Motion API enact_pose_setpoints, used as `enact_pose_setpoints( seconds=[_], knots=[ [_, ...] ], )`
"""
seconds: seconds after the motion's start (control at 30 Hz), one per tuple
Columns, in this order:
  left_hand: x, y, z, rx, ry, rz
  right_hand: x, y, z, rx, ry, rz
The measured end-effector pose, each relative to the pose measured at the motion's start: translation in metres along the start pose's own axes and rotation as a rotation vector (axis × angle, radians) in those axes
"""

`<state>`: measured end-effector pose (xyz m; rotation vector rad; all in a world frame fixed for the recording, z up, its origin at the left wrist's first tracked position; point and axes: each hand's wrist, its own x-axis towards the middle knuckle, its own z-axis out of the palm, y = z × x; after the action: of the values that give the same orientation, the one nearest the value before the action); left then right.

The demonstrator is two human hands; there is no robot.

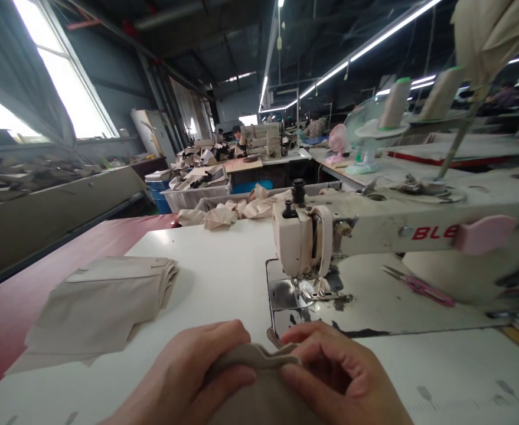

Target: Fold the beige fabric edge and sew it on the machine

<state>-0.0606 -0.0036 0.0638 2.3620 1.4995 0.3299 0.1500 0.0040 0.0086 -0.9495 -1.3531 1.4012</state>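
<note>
Both hands at 6 o'clock, closed on one beige fabric piece (259,378): left hand (188,378) curled over its left edge, right hand (334,378) pinching its top edge between thumb and fingers. Sewing machine (312,236) at 12 o'clock of the hands, presser foot just beyond the fabric. Stack of beige pieces (104,301) at 10 o'clock. Pink scissors (418,286) at 2 o'clock on the white table (224,277).

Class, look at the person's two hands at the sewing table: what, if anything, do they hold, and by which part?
Both hands, left hand and right hand, hold one beige fabric piece by its top edge, thumbs and fingers pinching either side of it.
</note>
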Motion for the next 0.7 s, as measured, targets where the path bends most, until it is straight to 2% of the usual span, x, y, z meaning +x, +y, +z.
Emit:
enact_pose_setpoints(
  seconds=[0.07,0.17,0.23,0.33,0.4,0.5,0.63,0.7],
  knots=[
    [0.006,0.005,0.009,-0.012,0.023,0.006,-0.001,0.003,-0.003,0.01,0.06,0.025],
    [0.012,0.01,0.019,-0.093,0.107,0.036,-0.005,0.004,-0.008,0.004,0.078,-0.008],
    [0.015,0.013,0.023,-0.195,0.087,0.01,-0.006,0.003,-0.01,-0.006,0.051,-0.03],
    [0.02,0.018,0.026,-0.28,0.047,-0.04,-0.006,0.002,-0.013,0.072,0.022,0.013],
    [0.021,0.021,0.026,-0.248,0.109,0.001,-0.005,0.003,-0.015,0.114,0.041,0.054],
    [0.021,0.022,0.028,-0.165,0.198,0.108,-0.004,0.004,-0.017,0.047,0.064,0.048],
    [0.024,0.017,0.033,-0.163,0.104,0.152,-0.004,0.001,-0.017,-0.118,0.054,-0.016],
    [0.026,0.016,0.036,-0.197,0.066,0.113,-0.004,0.0,-0.017,-0.148,0.052,-0.017]
  ],
)
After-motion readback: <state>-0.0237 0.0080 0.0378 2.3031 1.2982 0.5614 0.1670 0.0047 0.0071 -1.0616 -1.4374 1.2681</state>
